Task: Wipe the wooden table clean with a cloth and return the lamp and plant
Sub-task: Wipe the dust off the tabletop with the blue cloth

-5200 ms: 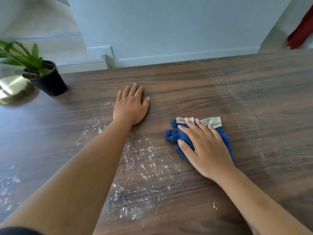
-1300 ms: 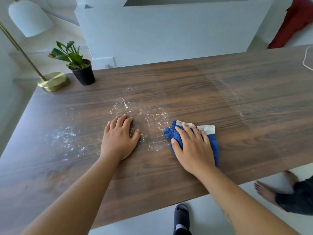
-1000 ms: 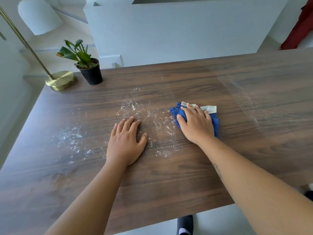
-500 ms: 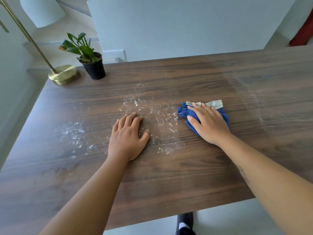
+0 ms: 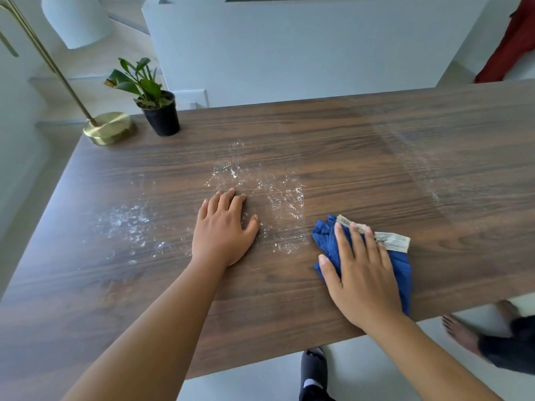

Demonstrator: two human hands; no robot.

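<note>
- The dark brown wooden table carries scattered white powder across its middle and left.
- The brass lamp with a white shade stands at the far left corner.
- The right hand lies flat, fingers spread, pressing the crumpled blue cloth near the front edge.
- The left hand rests palm-down, fingers close together, on bare wood.
- The small green plant in a black pot sits just beside the lamp base.

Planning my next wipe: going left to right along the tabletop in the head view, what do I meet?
Lamp base → potted plant → left hand → white powder patch → right hand pressing the blue cloth.
</note>
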